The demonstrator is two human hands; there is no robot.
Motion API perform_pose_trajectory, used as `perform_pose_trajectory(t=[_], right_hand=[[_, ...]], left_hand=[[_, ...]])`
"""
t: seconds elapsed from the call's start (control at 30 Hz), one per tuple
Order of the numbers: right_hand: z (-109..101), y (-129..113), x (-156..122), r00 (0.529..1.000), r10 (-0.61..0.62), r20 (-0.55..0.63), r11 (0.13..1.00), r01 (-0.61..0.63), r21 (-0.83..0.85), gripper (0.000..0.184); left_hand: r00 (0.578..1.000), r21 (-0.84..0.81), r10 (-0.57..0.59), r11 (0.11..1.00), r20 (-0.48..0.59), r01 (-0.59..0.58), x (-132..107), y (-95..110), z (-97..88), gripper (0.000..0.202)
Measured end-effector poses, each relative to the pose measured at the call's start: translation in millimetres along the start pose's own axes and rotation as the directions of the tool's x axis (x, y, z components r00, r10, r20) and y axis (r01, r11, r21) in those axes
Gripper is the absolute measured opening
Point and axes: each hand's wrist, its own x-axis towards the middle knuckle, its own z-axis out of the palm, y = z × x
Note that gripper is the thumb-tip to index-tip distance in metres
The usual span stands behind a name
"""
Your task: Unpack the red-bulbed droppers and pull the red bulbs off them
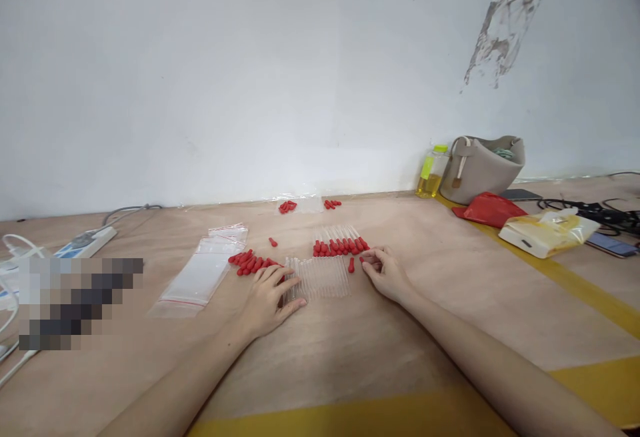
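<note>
Leaning over a brown tabletop (pixel 310 370); seeing clear bags (pixel 195 277) lying flat and overlapped at the left; resting the left hand (pixel 274 298) loosely spread, palm down, thumb apart from the fingers; being unable to tell of any grip beneath it; holding the right hand (pixel 384 275) narrow in a fingertip pinch; finding clear tubes (pixel 323 280) lying side by side between both hands, touching or nearly touching the left fingers; judging them likely light, stiff, smooth and apt to roll, so best lifting each singly near an end without squeezing hard; seeing red-ended tubes (pixel 340 246) lying in a row just beyond; finding loose bulbs (pixel 247 263) heaped beside the left fingertips, and a lone bulb (pixel 351 265) near the far right corner of the clear row; pinching, seemingly, a red bulb (pixel 361 260) between right thumb and forefinger, just right of that lone one; guessing all bulbs soft and light, so best gripping gently around the narrow neck
</note>
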Motion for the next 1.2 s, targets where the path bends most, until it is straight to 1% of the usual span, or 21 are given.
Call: perform_pose_trajectory(t=[0.13, 0.3, 0.4, 0.5, 0.63, 0.8, 0.87, 0.97, 1.03, 1.1, 1.2], right_hand=[[2.8, 5.1, -0.6, 0.998, -0.040, 0.056, 0.998, 0.036, 0.059, 0.018], [7.8, 8.0, 0.2, 0.993, -0.102, 0.065, 0.991, 0.096, 0.095, 0.018], [8.0, 5.2, 0.3, 0.992, -0.115, 0.047, 0.992, 0.111, 0.063, 0.019], [6.7, 4.0, 0.9, 0.995, -0.098, 0.008, 0.995, 0.098, 0.033, 0.017], [6.0, 8.9, 2.0, 0.998, -0.057, -0.021, 0.998, 0.057, -0.002, 0.014], [5.3, 13.8, 3.0, 0.997, -0.066, -0.049, 0.997, 0.064, -0.051, 0.017], [2.5, 10.1, 5.7, 0.996, -0.061, -0.069, 0.992, 0.053, -0.113, 0.018], [-4.1, -3.4, 14.9, 0.992, -0.102, -0.076, 0.955, 0.076, -0.287, 0.019], [-7.2, -15.1, 23.4, 0.992, -0.107, -0.060, 0.901, 0.072, -0.428, 0.019], [-7.3, -25.3, 31.8, 0.995, -0.089, -0.046, 0.836, 0.050, -0.546, 0.023], [-1.1, -32.3, 41.0, 0.997, -0.058, -0.041, 0.772, 0.018, -0.635, 0.035]], left_hand=[[0.999, -0.017, -0.009, 1.000, -0.035, 0.008, -0.6, 0.8, 0.5, 0.032], [0.996, -0.028, -0.024, 0.999, -0.086, 0.021, -3.1, 0.4, 2.3, 0.028], [0.994, -0.037, -0.019, 0.999, -0.105, 0.015, -3.9, 0.0, 3.0, 0.027], [0.994, -0.043, -0.018, 0.999, -0.110, 0.013, -4.3, -0.2, 2.8, 0.026], [0.994, -0.052, -0.018, 0.999, -0.110, 0.012, -4.6, -0.9, 2.0, 0.025], [0.994, -0.052, -0.013, 0.999, -0.111, 0.007, -4.5, -0.8, 1.2, 0.026], [0.993, -0.050, -0.013, 0.999, -0.116, 0.007, -4.5, -0.5, 1.2, 0.026], [0.992, -0.051, -0.014, 0.999, -0.122, 0.008, -4.5, -0.7, 1.6, 0.026], [0.992, -0.059, -0.008, 0.998, -0.125, 0.001, -4.3, -1.0, 1.7, 0.026], [0.992, -0.068, -0.004, 0.998, -0.123, -0.004, -4.2, -1.1, 1.3, 0.025], [0.992, -0.077, -0.011, 0.997, -0.125, 0.002, -4.1, -0.6, 0.0, 0.025]])
